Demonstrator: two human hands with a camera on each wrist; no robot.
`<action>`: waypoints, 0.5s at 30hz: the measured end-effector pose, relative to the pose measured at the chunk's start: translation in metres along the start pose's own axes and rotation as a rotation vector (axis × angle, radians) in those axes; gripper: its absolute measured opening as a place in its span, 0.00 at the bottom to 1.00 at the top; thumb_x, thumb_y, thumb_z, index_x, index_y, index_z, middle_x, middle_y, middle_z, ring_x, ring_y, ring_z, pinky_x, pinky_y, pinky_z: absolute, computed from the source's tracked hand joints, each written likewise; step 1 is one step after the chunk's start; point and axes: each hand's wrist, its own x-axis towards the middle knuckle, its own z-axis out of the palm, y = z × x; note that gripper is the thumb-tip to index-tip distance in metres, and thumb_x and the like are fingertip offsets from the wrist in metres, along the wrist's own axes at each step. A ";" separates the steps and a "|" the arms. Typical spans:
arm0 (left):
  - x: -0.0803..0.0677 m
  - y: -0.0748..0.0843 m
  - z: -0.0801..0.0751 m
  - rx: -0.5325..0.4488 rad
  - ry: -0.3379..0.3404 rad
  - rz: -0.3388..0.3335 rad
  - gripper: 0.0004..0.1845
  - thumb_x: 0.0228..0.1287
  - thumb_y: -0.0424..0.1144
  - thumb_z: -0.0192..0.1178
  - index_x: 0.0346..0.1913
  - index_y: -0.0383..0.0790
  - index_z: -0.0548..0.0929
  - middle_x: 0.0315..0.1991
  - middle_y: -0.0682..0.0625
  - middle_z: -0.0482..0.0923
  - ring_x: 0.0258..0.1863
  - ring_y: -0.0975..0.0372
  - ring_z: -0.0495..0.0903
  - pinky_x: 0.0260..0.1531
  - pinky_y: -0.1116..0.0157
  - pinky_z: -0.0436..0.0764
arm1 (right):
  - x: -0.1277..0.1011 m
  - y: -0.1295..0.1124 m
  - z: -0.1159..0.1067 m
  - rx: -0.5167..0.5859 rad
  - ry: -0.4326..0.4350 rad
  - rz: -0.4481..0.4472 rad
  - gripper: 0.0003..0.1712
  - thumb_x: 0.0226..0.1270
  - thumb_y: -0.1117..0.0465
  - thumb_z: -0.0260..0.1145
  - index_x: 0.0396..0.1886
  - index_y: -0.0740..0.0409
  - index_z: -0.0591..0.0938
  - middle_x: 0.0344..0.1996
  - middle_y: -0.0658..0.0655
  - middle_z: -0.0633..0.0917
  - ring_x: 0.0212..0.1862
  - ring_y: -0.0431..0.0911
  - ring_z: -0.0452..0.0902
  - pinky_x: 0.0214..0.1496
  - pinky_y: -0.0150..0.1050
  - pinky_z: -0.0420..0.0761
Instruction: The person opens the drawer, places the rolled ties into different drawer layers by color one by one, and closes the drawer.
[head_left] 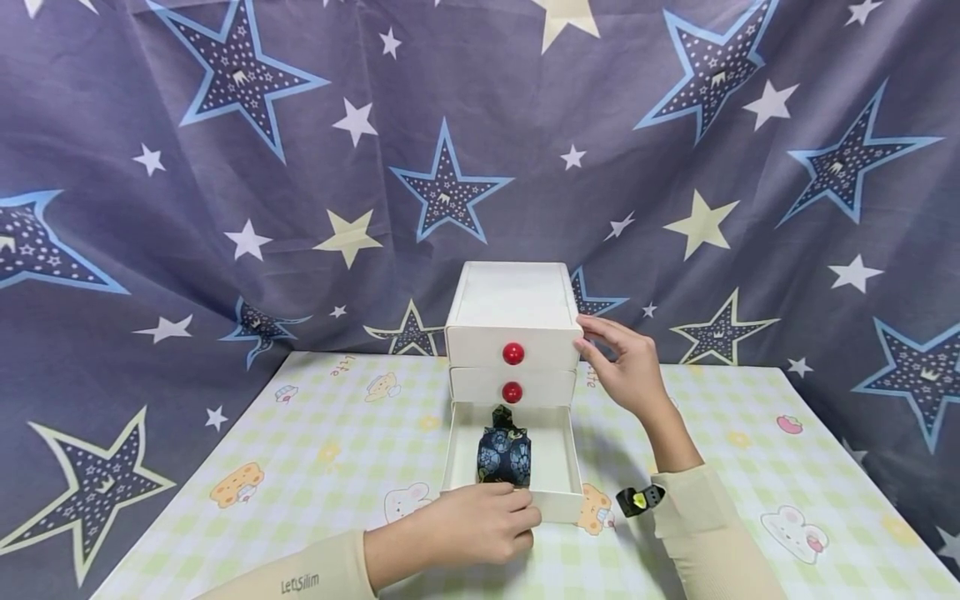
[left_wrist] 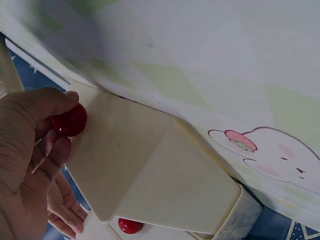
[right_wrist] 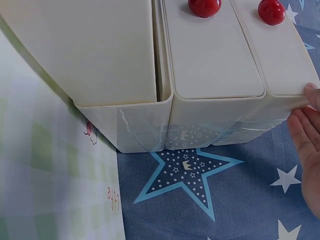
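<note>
Left hand [head_left: 480, 525] pinches the red round knob [left_wrist: 70, 120] of the pulled-out bottom white plastic drawer [head_left: 562, 467]; dark blue patterned fabric pouch [head_left: 504, 454] sits inside (drawer not yet shut). Right hand [head_left: 626, 362], fingers straight, braces the white three-drawer cabinet [head_left: 510, 304].

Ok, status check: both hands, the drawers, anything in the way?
Left hand pinches the knob of the open bottom drawer. Right hand steadies the cabinet. Dark patterned bundle lies inside. Nothing in the way.
</note>
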 end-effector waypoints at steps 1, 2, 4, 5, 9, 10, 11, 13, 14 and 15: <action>0.000 0.000 0.000 0.002 0.004 0.003 0.11 0.76 0.41 0.55 0.31 0.55 0.79 0.39 0.60 0.73 0.41 0.65 0.72 0.40 0.73 0.77 | 0.000 0.000 0.000 0.001 -0.001 0.000 0.21 0.65 0.69 0.74 0.58 0.64 0.86 0.56 0.60 0.86 0.50 0.53 0.87 0.58 0.22 0.80; 0.000 0.000 0.001 0.004 0.007 0.005 0.11 0.75 0.41 0.55 0.31 0.54 0.78 0.39 0.60 0.72 0.41 0.65 0.72 0.40 0.73 0.77 | 0.000 0.000 0.000 0.001 -0.001 0.000 0.21 0.65 0.69 0.73 0.58 0.64 0.86 0.56 0.61 0.86 0.50 0.53 0.87 0.57 0.22 0.80; 0.001 0.000 0.001 0.009 0.011 0.009 0.11 0.75 0.41 0.55 0.31 0.54 0.78 0.39 0.60 0.72 0.40 0.65 0.72 0.40 0.73 0.77 | 0.000 0.000 0.000 0.000 -0.002 0.000 0.20 0.65 0.69 0.73 0.57 0.64 0.86 0.56 0.61 0.86 0.50 0.53 0.87 0.57 0.22 0.80; 0.001 -0.001 0.001 0.012 0.014 0.012 0.11 0.75 0.40 0.55 0.31 0.54 0.78 0.39 0.60 0.72 0.40 0.65 0.72 0.39 0.73 0.77 | 0.000 0.000 -0.001 -0.001 -0.001 -0.001 0.20 0.65 0.69 0.73 0.57 0.64 0.86 0.55 0.61 0.86 0.50 0.53 0.87 0.57 0.22 0.80; 0.001 -0.001 0.002 0.020 0.020 0.019 0.11 0.76 0.40 0.54 0.32 0.54 0.79 0.39 0.59 0.72 0.40 0.65 0.72 0.40 0.73 0.77 | 0.000 0.000 -0.001 -0.001 -0.002 -0.003 0.20 0.65 0.69 0.73 0.57 0.65 0.86 0.55 0.61 0.86 0.49 0.53 0.87 0.57 0.22 0.80; 0.001 -0.001 0.002 0.021 0.022 0.020 0.11 0.76 0.40 0.54 0.32 0.54 0.79 0.39 0.59 0.72 0.40 0.65 0.72 0.40 0.73 0.77 | 0.000 0.000 -0.001 0.002 -0.002 -0.004 0.20 0.65 0.69 0.73 0.57 0.65 0.86 0.55 0.61 0.86 0.49 0.53 0.87 0.57 0.22 0.80; 0.001 -0.001 0.002 0.021 0.023 0.021 0.11 0.75 0.40 0.54 0.32 0.54 0.79 0.39 0.59 0.72 0.40 0.65 0.72 0.40 0.73 0.77 | 0.000 0.000 -0.001 0.003 -0.002 -0.005 0.20 0.65 0.69 0.73 0.57 0.65 0.86 0.55 0.61 0.86 0.49 0.53 0.88 0.57 0.22 0.80; 0.001 -0.001 0.002 0.021 0.025 0.022 0.10 0.75 0.40 0.54 0.32 0.54 0.79 0.39 0.59 0.73 0.40 0.65 0.72 0.40 0.73 0.77 | 0.001 0.000 -0.001 0.006 -0.003 -0.006 0.20 0.65 0.69 0.73 0.57 0.65 0.86 0.55 0.61 0.86 0.49 0.54 0.88 0.57 0.22 0.80; 0.001 -0.001 0.002 0.021 0.025 0.023 0.10 0.75 0.40 0.54 0.32 0.54 0.80 0.39 0.59 0.73 0.40 0.65 0.72 0.41 0.73 0.77 | 0.001 0.000 -0.001 0.007 -0.004 -0.005 0.20 0.65 0.69 0.73 0.57 0.65 0.86 0.55 0.61 0.86 0.49 0.54 0.88 0.57 0.22 0.80; 0.001 -0.001 0.002 0.018 0.025 0.023 0.10 0.75 0.40 0.54 0.33 0.54 0.80 0.39 0.59 0.73 0.40 0.65 0.72 0.41 0.73 0.77 | 0.001 0.000 -0.001 0.008 -0.003 -0.005 0.20 0.65 0.69 0.73 0.57 0.65 0.86 0.55 0.61 0.86 0.49 0.54 0.88 0.57 0.22 0.80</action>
